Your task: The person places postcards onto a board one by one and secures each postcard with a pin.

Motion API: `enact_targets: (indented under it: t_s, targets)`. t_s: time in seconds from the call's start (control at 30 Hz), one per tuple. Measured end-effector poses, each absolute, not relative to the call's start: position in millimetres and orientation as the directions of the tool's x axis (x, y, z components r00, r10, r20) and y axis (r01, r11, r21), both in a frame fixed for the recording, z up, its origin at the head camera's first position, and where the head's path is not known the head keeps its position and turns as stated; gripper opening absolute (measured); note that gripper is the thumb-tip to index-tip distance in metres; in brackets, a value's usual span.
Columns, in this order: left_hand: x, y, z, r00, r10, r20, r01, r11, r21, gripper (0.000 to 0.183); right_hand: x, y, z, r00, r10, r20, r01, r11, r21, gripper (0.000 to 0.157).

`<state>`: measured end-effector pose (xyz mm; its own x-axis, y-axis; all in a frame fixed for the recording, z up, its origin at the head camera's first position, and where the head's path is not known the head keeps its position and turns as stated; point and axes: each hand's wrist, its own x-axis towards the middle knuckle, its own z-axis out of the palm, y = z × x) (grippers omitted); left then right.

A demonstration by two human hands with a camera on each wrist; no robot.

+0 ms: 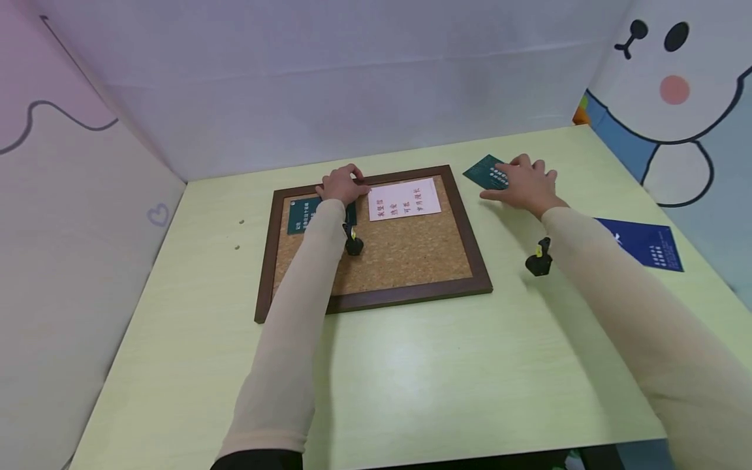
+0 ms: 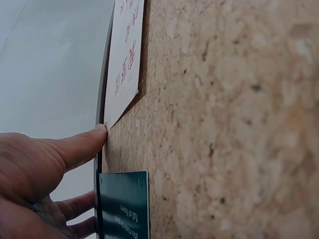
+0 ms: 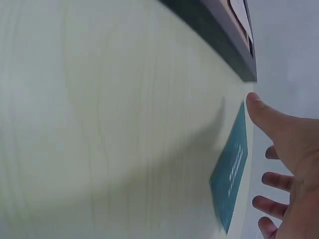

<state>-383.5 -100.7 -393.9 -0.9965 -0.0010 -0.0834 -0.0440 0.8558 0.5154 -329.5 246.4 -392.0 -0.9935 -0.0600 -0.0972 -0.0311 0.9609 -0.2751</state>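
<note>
My left hand is at the far edge of a brown-framed corkboard. Its straight thumb presses the near corner of a white card with red writing, and the other fingers rest along the frame. Partly behind that hand and forearm, a dark green card lies on the cork. To the right of the board, my right hand reaches over a second green card on the table. Its fingers and thumb are spread apart, and the hand covers part of this card.
A dark blue card lies by the table's right edge, partly behind my right sleeve. Two tiny brownish bits sit on the table left of the board. A white wall sheet rises behind the pale table.
</note>
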Motion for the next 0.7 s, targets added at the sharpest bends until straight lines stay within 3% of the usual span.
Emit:
enact_targets:
  t_s: [0.37, 0.7]
  targets:
    - [-381, -103, -392, -0.998, 0.009, -0.067, -0.027, 0.855, 0.518, 0.028, -322, 303, -396, -0.968, 0.126, -0.219, 0.193, 0.928, -0.319, 0.101]
    - [-378, -100, -390, -0.997, 0.017, -0.077, -0.025, 0.856, 0.516, 0.029, -320, 311, -411, -0.973, 0.121, -0.195, 0.18, 0.929, -0.324, 0.095]
